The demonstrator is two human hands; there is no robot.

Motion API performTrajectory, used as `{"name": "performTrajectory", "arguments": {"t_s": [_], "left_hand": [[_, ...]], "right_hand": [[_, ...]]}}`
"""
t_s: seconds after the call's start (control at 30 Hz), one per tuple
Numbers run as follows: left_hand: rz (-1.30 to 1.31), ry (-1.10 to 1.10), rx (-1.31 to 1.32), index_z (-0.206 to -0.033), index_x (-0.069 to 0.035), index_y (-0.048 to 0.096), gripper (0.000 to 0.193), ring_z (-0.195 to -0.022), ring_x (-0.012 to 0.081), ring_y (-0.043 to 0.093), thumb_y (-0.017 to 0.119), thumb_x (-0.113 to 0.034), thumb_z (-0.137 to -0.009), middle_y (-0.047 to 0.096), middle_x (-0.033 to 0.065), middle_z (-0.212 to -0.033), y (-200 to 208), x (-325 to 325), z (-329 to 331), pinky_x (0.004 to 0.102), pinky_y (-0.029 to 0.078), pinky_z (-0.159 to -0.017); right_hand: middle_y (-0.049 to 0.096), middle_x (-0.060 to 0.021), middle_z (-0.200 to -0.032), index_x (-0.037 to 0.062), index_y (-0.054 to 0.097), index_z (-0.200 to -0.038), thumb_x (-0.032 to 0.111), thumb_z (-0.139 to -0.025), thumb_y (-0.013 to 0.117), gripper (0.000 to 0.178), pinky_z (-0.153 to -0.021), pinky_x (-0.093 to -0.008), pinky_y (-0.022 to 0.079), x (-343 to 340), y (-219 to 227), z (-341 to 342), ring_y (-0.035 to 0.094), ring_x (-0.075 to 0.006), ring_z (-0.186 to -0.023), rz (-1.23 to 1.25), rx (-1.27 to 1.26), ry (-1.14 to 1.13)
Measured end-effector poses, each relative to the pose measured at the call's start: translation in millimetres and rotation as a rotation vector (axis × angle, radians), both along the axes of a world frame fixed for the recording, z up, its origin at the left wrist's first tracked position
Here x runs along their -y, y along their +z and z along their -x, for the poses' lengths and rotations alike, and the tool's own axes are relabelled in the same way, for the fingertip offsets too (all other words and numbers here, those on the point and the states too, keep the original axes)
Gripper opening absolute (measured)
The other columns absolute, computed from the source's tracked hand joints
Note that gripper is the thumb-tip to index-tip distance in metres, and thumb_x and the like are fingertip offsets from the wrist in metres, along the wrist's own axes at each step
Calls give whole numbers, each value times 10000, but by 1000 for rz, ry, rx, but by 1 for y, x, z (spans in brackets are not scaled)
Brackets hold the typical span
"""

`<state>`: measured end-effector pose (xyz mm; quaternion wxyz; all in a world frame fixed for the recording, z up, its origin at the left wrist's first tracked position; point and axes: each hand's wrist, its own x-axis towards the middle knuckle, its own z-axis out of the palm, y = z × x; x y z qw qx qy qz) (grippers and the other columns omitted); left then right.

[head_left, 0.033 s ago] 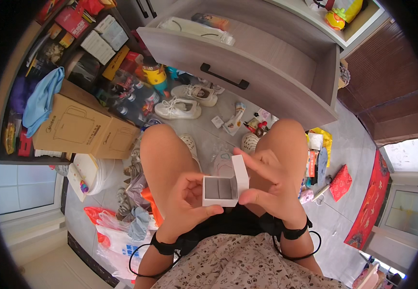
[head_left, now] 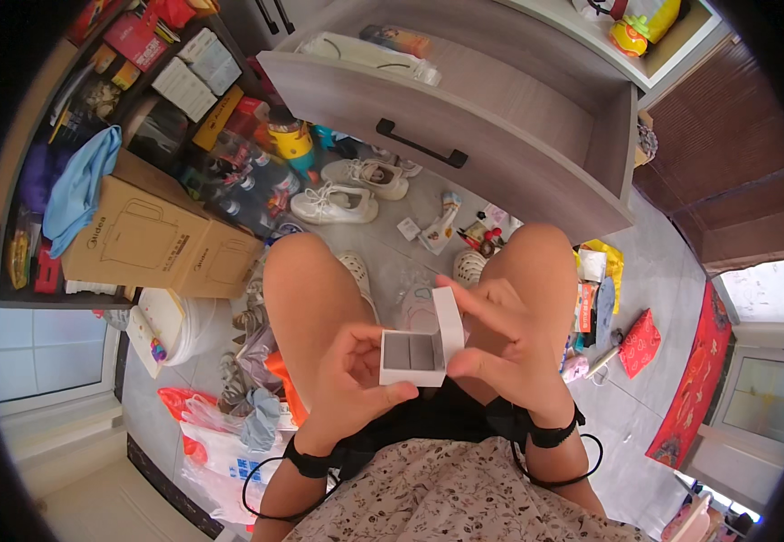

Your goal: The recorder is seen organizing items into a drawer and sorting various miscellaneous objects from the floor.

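A small white ring box (head_left: 410, 372) is held above my lap, its hinged lid raised on the right. Grey padding with a slot across it lines the inside, and I see nothing sitting in it. My left hand (head_left: 347, 379) grips the left side of the box, thumb along the front edge and fingers curled behind. On the lid side, my right hand (head_left: 505, 339) holds the raised lid between thumb and index finger, the index at its upper edge and the thumb near the hinge. Its other fingers bend loosely away.
A deep drawer (head_left: 446, 135) stands pulled out ahead of me. White sneakers (head_left: 333, 204) and small items lie on the floor below it. To the left are a cardboard box (head_left: 139, 239) and plastic bags (head_left: 229, 456); to the right, a red heart-patterned pouch (head_left: 639, 343).
The box and its lid have shifted very slightly between my fingers. Both hands keep the same hold.
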<state>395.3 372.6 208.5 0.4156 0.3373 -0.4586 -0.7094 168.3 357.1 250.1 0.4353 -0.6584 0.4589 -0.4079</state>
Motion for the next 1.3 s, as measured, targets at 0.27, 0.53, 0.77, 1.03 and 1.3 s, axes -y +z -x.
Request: {"name": "performTrajectory", "arguments": {"t_s": [0.27, 0.53, 0.77, 1.03, 1.3], "left_hand": [[-685, -20, -501, -1371, -9, 405, 590, -1149, 240, 588, 371, -477, -1013, 550, 159, -1286, -7, 1, 16, 367, 498, -984], [-808, -15, -443, -1408, -75, 384, 631, -1235, 257, 525, 403, -539, -981, 516, 120, -1350, -7, 1, 28, 452, 382, -1092], [-797, 4, -418, -1427, -132, 373, 668, -1254, 266, 514, 434, -591, -945, 506, 100, -1377, -29, -6, 20, 464, 411, -1070], [-541, 56, -163, -1389, -134, 412, 518, -1224, 239, 535, 482, -449, -985, 521, 100, -1351, -20, -5, 29, 409, 464, -1016], [-71, -2, 291, -1374, -83, 334, 622, -1148, 217, 502, 652, -114, -840, 458, 101, -1271, -11, 22, 46, 334, 442, -957]], "right_hand": [[285, -190, -1443, 52, 252, -1487, 258, -657, 863, 1051, -1052, -408, 368, 1, -26, -40, 373, -374, -1278, 181, -164, -149], [477, -171, -1343, 48, 518, -1282, 218, -607, 863, 777, -1014, -421, 409, 8, -43, -28, 451, -369, -1241, 177, -130, -241], [629, -108, -1138, 62, 620, -1147, 252, -643, 811, 572, -926, -389, 472, 6, -60, -32, 578, -286, -1097, 209, -78, -189], [627, -87, -1081, 120, 637, -1125, 256, -689, 777, 478, -887, -393, 453, -11, -69, -19, 580, -288, -1015, 107, 1, -167], [545, -143, -1228, 93, 442, -1382, 218, -772, 743, 691, -908, -398, 467, -26, -73, 13, 537, -312, -1116, -30, 136, 0]]}}
